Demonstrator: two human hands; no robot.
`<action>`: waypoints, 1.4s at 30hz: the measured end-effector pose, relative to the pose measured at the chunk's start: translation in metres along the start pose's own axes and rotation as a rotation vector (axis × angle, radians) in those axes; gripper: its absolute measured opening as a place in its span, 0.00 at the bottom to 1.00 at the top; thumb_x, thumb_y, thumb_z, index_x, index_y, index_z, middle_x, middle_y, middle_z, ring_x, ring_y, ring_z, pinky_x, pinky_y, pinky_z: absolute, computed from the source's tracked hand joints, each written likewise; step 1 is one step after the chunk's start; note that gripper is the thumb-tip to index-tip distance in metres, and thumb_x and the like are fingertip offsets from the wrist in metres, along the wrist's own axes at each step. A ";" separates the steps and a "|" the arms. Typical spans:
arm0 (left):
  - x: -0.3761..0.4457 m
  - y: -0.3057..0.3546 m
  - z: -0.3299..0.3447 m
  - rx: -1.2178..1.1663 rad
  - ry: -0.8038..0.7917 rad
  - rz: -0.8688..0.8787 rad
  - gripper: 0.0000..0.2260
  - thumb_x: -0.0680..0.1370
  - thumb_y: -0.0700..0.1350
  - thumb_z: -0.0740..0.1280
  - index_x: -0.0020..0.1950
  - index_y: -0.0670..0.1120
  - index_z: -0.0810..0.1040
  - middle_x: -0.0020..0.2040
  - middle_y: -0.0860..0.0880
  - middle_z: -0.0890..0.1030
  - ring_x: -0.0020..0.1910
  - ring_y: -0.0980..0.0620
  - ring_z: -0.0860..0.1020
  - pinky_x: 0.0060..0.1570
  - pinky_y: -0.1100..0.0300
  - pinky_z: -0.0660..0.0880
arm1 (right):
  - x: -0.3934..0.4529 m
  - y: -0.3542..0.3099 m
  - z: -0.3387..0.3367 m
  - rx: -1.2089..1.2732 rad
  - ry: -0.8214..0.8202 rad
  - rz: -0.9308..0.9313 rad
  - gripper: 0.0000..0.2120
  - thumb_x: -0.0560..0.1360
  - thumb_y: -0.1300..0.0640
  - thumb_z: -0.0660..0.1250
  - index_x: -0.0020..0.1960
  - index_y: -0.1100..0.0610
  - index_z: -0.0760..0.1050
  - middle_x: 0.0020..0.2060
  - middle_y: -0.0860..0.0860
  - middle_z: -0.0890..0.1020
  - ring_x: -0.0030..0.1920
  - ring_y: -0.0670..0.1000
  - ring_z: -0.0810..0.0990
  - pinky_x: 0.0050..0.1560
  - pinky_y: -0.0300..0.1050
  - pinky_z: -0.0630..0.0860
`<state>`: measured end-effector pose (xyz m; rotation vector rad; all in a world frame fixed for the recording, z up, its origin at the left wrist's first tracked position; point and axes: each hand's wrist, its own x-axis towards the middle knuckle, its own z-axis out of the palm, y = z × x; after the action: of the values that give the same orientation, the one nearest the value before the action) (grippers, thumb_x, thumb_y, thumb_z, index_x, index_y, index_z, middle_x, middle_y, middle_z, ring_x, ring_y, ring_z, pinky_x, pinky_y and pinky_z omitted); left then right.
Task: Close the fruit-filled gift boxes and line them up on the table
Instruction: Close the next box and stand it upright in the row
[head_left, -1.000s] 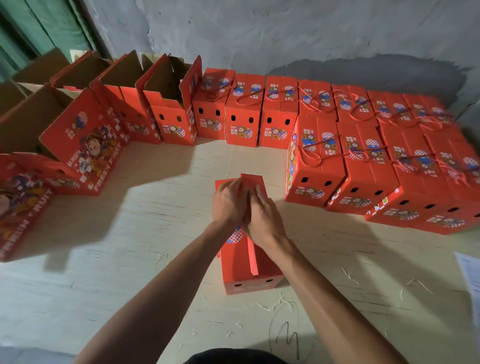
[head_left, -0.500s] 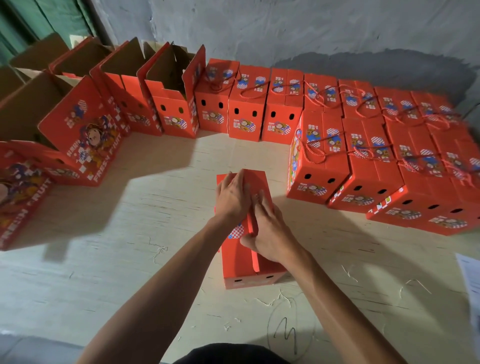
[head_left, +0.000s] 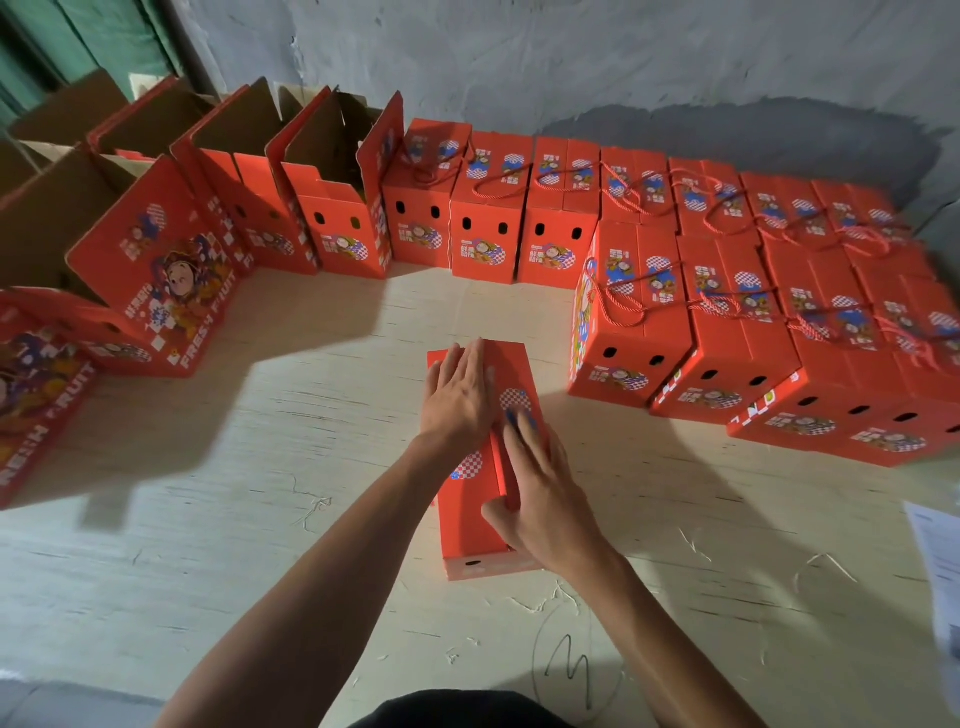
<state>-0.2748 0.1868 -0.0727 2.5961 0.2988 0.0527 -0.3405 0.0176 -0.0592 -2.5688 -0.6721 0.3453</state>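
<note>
Box in hand: red gift box (head_left: 480, 499) directly beneath both palms, its long axis running away from the person.
Left hand (head_left: 460, 397): spread flat on the far left lid flap.
Right hand (head_left: 543, 499): nearer, fingers flat on the right flap, thumb hooked at the centre seam.
Closed boxes (head_left: 727, 291): right and beyond; roughly fifteen, exact count unclear.
Open boxes (head_left: 332, 208): left and beyond; about six.

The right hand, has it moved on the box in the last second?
Yes. The right hand has slid along the top of the box toward the person, away from the left hand and the wall.
</note>
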 end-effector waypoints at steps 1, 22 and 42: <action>0.001 0.000 0.000 0.004 0.002 -0.005 0.25 0.88 0.54 0.43 0.84 0.48 0.49 0.84 0.47 0.53 0.83 0.47 0.46 0.81 0.49 0.42 | 0.000 0.000 0.000 0.004 -0.007 0.001 0.47 0.72 0.35 0.57 0.84 0.48 0.41 0.83 0.43 0.39 0.83 0.58 0.43 0.75 0.62 0.66; -0.009 0.005 0.014 -0.120 0.238 -0.039 0.21 0.88 0.52 0.52 0.76 0.45 0.72 0.79 0.48 0.69 0.81 0.50 0.58 0.81 0.50 0.48 | -0.003 -0.008 0.000 -0.118 0.073 -0.043 0.32 0.82 0.46 0.58 0.83 0.54 0.56 0.83 0.52 0.54 0.81 0.62 0.56 0.71 0.59 0.73; -0.016 -0.002 0.005 -0.255 0.301 0.013 0.13 0.83 0.51 0.66 0.57 0.45 0.87 0.65 0.50 0.83 0.71 0.50 0.75 0.72 0.42 0.67 | -0.005 -0.010 0.007 -0.073 0.189 -0.037 0.26 0.82 0.51 0.63 0.79 0.53 0.68 0.80 0.48 0.65 0.78 0.64 0.62 0.65 0.62 0.78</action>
<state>-0.2902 0.1825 -0.0772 2.3320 0.3571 0.4587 -0.3508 0.0255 -0.0594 -2.6122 -0.6719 0.0657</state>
